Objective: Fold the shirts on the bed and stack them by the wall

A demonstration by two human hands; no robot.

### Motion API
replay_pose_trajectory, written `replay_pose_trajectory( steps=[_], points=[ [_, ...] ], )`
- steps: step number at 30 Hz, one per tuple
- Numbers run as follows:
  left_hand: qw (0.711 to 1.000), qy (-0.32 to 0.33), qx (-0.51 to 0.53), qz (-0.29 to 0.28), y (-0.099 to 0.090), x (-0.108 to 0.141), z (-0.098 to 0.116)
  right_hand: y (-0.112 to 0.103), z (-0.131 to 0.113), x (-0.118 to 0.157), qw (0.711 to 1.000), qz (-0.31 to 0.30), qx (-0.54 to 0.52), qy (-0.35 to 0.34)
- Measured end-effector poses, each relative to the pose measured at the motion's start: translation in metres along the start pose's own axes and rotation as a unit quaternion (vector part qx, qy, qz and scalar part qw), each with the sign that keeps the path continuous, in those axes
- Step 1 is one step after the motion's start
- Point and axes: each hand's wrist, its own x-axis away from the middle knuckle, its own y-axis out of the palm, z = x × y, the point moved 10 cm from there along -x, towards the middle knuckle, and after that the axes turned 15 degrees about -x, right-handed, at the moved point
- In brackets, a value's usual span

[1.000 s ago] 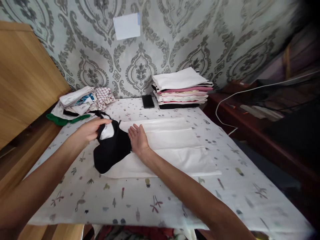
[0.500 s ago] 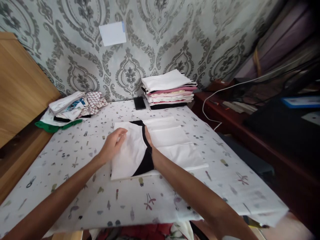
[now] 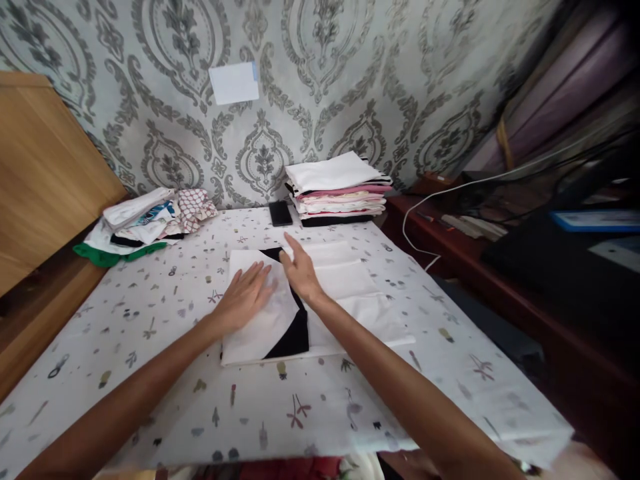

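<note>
A white shirt with black trim [image 3: 265,327] lies partly folded on the patterned tablecloth [image 3: 210,407]. Its left part is doubled over, and the plain white part stretches to the right. My left hand [image 3: 245,293] rests flat on the folded white part with its fingers stretched out. Over the black edge of the fold is my right hand [image 3: 301,270], its fingers extended and the index finger pointing away from me. Neither hand grasps the cloth.
At the back stands a stack of folded clothes [image 3: 340,193], with a black phone [image 3: 280,213] beside it. A looser clothes pile [image 3: 145,223] sits at the back left. A white cable [image 3: 406,223] hangs over the dark red desk [image 3: 450,247] on the right.
My right hand has come out from under the fold's black edge and now lies on top of it. My left hand has lowered flat onto the shirt. The view has tilted up slightly.
</note>
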Motion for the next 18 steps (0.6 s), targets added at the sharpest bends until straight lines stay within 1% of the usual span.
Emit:
replay_pose_trajectory(
  steps=[2, 4, 7, 9, 12, 14, 16, 18],
  points=[
    [1.000, -0.006, -0.016, 0.000, -0.001, -0.014, -0.017, 0.030, 0.005, 0.019, 0.992, -0.092, 0.086, -0.014],
    [0.999, -0.011, -0.038, -0.011, 0.005, -0.029, -0.036, 0.050, 0.023, 0.044, 0.974, -0.152, 0.170, -0.007],
    [0.998, -0.022, -0.054, -0.023, 0.016, -0.052, -0.065, 0.060, 0.050, 0.073, 0.940, -0.191, 0.283, 0.001],
    [0.998, -0.038, -0.044, -0.017, 0.018, -0.067, -0.083, 0.060, 0.059, 0.083, 0.925, -0.205, 0.321, -0.002],
    [0.996, -0.085, -0.021, 0.011, 0.011, -0.085, -0.105, 0.059, 0.059, 0.085, 0.922, -0.210, 0.325, -0.003],
    [0.993, -0.112, -0.017, 0.037, 0.005, -0.091, -0.113, 0.058, 0.055, 0.082, 0.933, -0.206, 0.294, 0.008],
    [0.988, -0.133, 0.002, 0.078, -0.003, -0.087, -0.115, 0.054, 0.047, 0.075, 0.954, -0.191, 0.231, 0.029],
    [0.971, -0.171, 0.085, 0.144, -0.012, -0.069, -0.119, 0.044, 0.038, 0.065, 0.976, -0.150, 0.149, 0.046]
  ],
)
